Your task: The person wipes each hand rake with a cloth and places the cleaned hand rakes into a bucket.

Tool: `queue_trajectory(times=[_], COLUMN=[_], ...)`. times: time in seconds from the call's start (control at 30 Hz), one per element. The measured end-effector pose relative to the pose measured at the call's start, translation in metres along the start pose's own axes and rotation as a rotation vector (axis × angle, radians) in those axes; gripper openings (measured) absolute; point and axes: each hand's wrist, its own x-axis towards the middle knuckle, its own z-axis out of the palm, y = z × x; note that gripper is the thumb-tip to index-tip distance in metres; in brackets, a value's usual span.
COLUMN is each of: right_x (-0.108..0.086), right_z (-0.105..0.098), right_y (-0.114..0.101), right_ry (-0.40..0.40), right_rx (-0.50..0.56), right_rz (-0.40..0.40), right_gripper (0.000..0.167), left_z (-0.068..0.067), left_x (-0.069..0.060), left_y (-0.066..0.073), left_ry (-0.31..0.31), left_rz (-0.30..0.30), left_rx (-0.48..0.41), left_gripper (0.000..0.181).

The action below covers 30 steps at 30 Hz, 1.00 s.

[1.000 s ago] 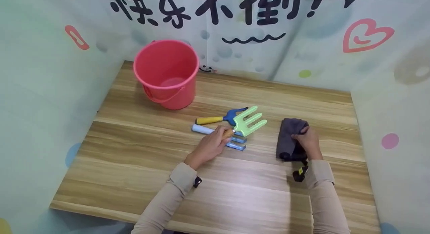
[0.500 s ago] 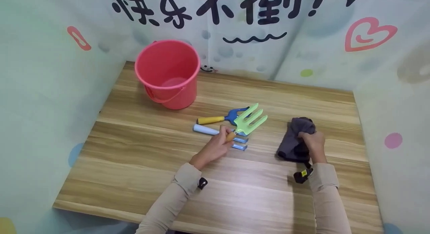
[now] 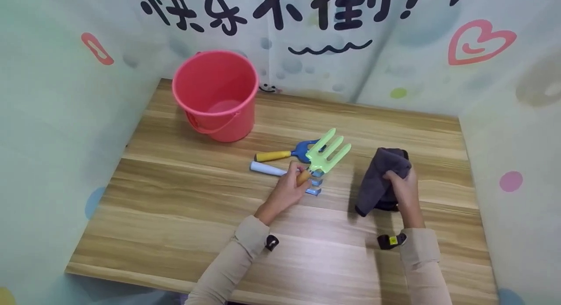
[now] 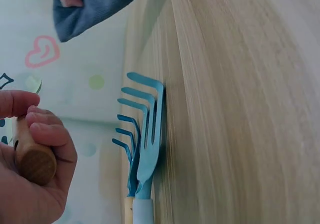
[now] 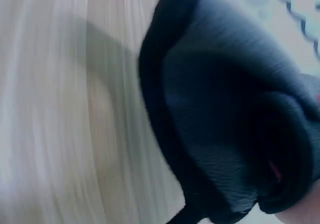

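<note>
In the head view the left hand (image 3: 287, 191) grips the wooden handle (image 3: 303, 177) of a green fork (image 3: 322, 159), its tines pointing up and right. The left wrist view shows that handle's end (image 4: 36, 165) between curled fingers. Beneath and behind it, a light blue rake (image 3: 267, 168) and a blue rake with a yellow handle (image 3: 272, 155) lie side by side on the table. On the right, the right hand (image 3: 405, 189) pinches a folded dark grey cloth (image 3: 377, 182), one corner hanging left. The cloth (image 5: 215, 108) fills much of the right wrist view, hiding most of the hand.
A pink bucket (image 3: 232, 125) stands at the back left of the wooden table (image 3: 175, 217), its handle hanging in front. Printed fabric walls (image 3: 328, 72) rise behind and on both sides of the table.
The right hand has lifted and turned the cloth, whose lower corner now hangs further left. The left hand has shifted slightly right, tilting the green fork's tines more upward in the head view.
</note>
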Motion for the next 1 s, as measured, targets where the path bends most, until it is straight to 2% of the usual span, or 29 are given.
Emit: queue_trajectory(times=[0.13,0.27,0.37,0.5,0.6,0.7,0.77,0.9,1.0], right_x=[-0.021,-0.041,-0.055,-0.062,-0.061,-0.061,-0.062,-0.062,-0.063], right_z=[0.020,0.043,0.058,0.075,0.083,0.090,0.095,0.101,0.103], right_y=[-0.006,-0.009,-0.014,-0.012,-0.009,-0.012,-0.013,-0.014,-0.014], right_ry=[-0.004,-0.005,-0.034,-0.080,-0.104,-0.099,-0.069,0.004,0.013], right_rx=[0.045,-0.047,-0.079,-0.061,-0.037,-0.019,-0.031,-0.107,-0.136], right_rz=[-0.080,-0.127,-0.165,-0.248,-0.291,-0.290,-0.260,-0.163,-0.121], right_gripper=[0.048,0.051,0.043,0.035,0.037,0.041,0.042,0.047,0.050], left_z=[0.007,0.013,0.018,0.023,0.024,0.024,0.024,0.024,0.025], left_x=[-0.001,-0.003,-0.005,-0.005,-0.007,-0.008,-0.009,-0.010,-0.011], left_y=[0.002,0.003,0.004,0.006,0.006,0.005,0.004,0.002,-0.001], left_ry=[0.061,0.092,0.099,0.099,0.089,0.078,0.078,0.111,0.150], left_rz=[0.035,0.088,0.121,0.153,0.176,0.194,0.201,0.228,0.251], left_rx=[0.052,0.090,0.103,0.110,0.122,0.123,0.112,0.103,0.104], left_gripper=[0.036,0.036,0.033,0.032,0.032,0.033,0.031,0.028,0.026])
